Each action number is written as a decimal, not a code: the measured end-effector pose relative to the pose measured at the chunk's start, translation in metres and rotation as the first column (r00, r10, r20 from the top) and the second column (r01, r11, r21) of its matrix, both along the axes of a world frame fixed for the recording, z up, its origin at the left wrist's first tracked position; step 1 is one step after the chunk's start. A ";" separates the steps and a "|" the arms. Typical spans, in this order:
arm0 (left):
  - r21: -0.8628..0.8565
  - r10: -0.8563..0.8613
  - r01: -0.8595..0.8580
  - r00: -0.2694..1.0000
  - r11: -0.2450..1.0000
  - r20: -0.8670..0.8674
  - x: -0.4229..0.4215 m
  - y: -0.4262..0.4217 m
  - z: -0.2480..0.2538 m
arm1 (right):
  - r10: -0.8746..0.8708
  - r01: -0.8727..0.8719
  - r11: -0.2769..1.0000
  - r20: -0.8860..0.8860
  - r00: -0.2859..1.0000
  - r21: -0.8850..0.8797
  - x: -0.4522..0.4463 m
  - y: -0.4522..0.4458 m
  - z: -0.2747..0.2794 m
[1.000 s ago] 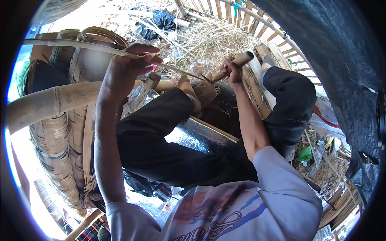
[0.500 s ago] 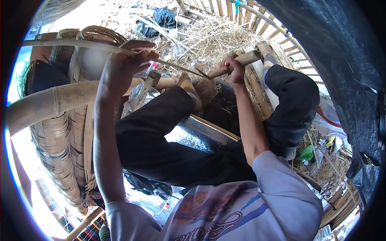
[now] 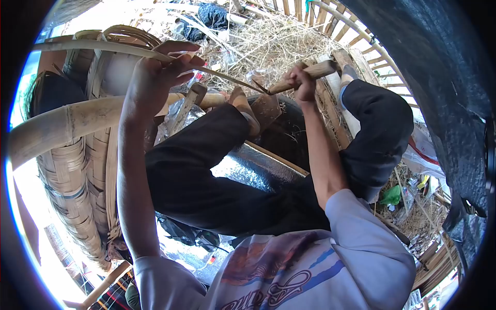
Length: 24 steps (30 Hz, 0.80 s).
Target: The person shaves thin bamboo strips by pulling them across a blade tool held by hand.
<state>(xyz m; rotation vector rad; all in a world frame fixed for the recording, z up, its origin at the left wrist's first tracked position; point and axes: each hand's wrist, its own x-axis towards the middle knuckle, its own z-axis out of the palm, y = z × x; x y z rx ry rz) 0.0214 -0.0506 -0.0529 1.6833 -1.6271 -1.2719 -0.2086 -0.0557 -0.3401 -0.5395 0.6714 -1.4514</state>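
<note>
My left hand (image 3: 163,70) is closed around a long thin bamboo strip (image 3: 103,46), with some fingers stretched along it. The strip runs from the far left down to the right, past the hand. My right hand (image 3: 300,83) grips the thick wooden handle (image 3: 323,68) of a knife. Its small dark blade (image 3: 260,87) meets the strip's right end, just above a brown flat piece (image 3: 268,109) near my foot. How far the blade enters the strip cannot be made out.
A thick bamboo pole (image 3: 88,120) crosses at left, over woven bamboo baskets (image 3: 67,191). Shavings (image 3: 279,44) cover the ground ahead. A slatted bamboo fence (image 3: 356,36) and a dark tarp (image 3: 429,62) stand at right. My bent legs (image 3: 201,155) frame the work.
The knife's handle and my right hand have shifted slightly, and the blade tip now shows more above the strip. Both hands keep their grip; the whole view has tilted a little.
</note>
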 end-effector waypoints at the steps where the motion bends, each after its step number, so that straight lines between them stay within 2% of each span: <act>1: -0.003 -0.017 0.017 1.000 1.000 0.004 -0.001 0.000 0.001 | 0.025 -0.023 0.999 -0.059 0.998 0.029 0.006 0.002 -0.007; 3: -0.011 -0.026 0.026 1.000 1.000 -0.008 -0.004 -0.002 0.002 | 0.173 -0.153 0.984 -0.330 0.928 0.088 0.006 0.005 -0.020; 4: 0.003 -0.026 0.026 0.999 1.000 -0.025 -0.004 -0.002 0.002 | 0.078 -0.057 0.988 -0.149 0.986 0.146 0.009 0.006 -0.022; 5: 0.019 -0.021 0.021 0.999 1.000 -0.039 -0.003 -0.003 0.002 | 0.048 -0.026 0.981 -0.111 0.993 0.192 0.004 0.004 -0.024; 7: 0.021 -0.004 0.005 0.999 1.000 -0.045 0.000 -0.002 0.000 | 0.002 0.016 0.990 -0.126 0.992 0.142 -0.003 0.000 -0.018; 8: 0.017 -0.004 0.005 0.999 1.000 -0.034 0.001 -0.002 0.001 | 0.010 -0.003 0.999 -0.171 0.985 0.044 -0.005 -0.004 -0.023; 11: 0.024 0.002 -0.001 0.999 1.000 -0.032 0.003 0.001 0.000 | 0.086 -0.086 0.996 0.006 0.996 -0.031 -0.006 -0.014 0.003; 12: 0.014 -0.015 0.015 1.000 1.000 -0.011 0.003 0.001 0.001 | 0.101 -0.105 0.990 -0.050 0.994 -0.096 -0.001 -0.013 0.007; 13: 0.000 -0.038 0.038 0.999 0.999 0.008 0.003 0.000 0.001 | 0.115 -0.115 0.993 -0.081 0.990 -0.004 0.004 -0.011 0.001; 15: -0.005 -0.056 0.056 0.998 0.998 -0.011 0.000 0.000 0.002 | 0.160 -0.153 0.987 -0.221 0.962 0.051 0.012 -0.007 -0.004; 16: 0.005 -0.058 0.058 0.998 0.998 0.001 -0.002 -0.001 0.004 | 0.161 -0.152 0.986 -0.154 0.975 0.071 0.013 -0.009 -0.010; 19: -0.010 -0.059 0.059 0.998 0.998 0.009 -0.001 0.001 0.003 | 0.100 -0.082 0.990 -0.158 0.982 0.112 0.002 -0.015 -0.014; 20: -0.017 -0.052 0.052 0.999 0.998 -0.008 0.000 0.001 0.002 | 0.108 -0.097 0.990 -0.107 0.988 0.104 -0.003 -0.017 -0.013; 21: -0.021 -0.043 0.043 0.999 0.999 -0.027 0.003 0.001 0.001 | 0.106 -0.114 0.989 0.089 0.990 0.090 -0.006 -0.018 -0.010; 23: -0.030 -0.052 0.051 0.999 0.998 -0.013 0.007 0.000 -0.001 | 0.091 -0.095 0.995 0.133 0.987 0.018 -0.001 -0.017 -0.009; 24: -0.050 -0.072 0.071 0.997 0.996 -0.005 0.007 0.000 -0.002 | 0.100 -0.101 0.995 0.059 0.993 0.001 0.005 -0.009 -0.018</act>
